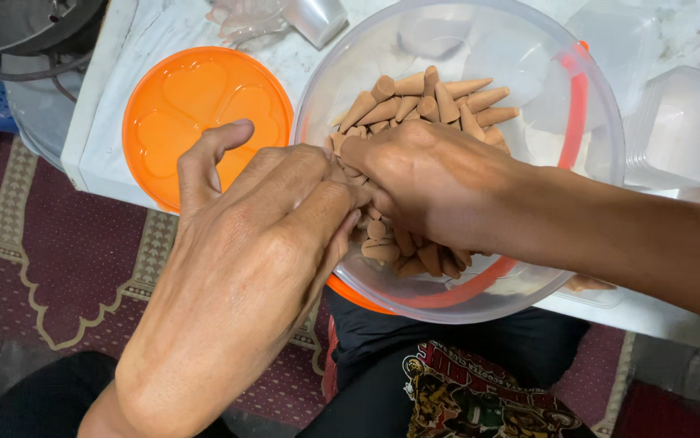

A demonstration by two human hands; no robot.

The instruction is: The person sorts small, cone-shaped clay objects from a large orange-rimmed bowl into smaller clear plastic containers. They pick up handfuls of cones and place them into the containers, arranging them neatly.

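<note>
Incense cones [439, 101] under both hands [350, 191], in bowl [601, 122]

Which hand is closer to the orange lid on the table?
Left. The left hand overlaps the orange lid, its thumb raised over the lid's right side. The right hand sits farther right, inside the clear bowl among the brown cones.

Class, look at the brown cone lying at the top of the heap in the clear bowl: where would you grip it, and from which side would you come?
Grip the brown cone across its thick blunt end, coming from straight above. It lies flat on top of the heap with its point toward the right, so the wide end gives the fingers more to pinch. The clear bowl has walls that block a sideways approach, and both hands fill the near side.
</note>
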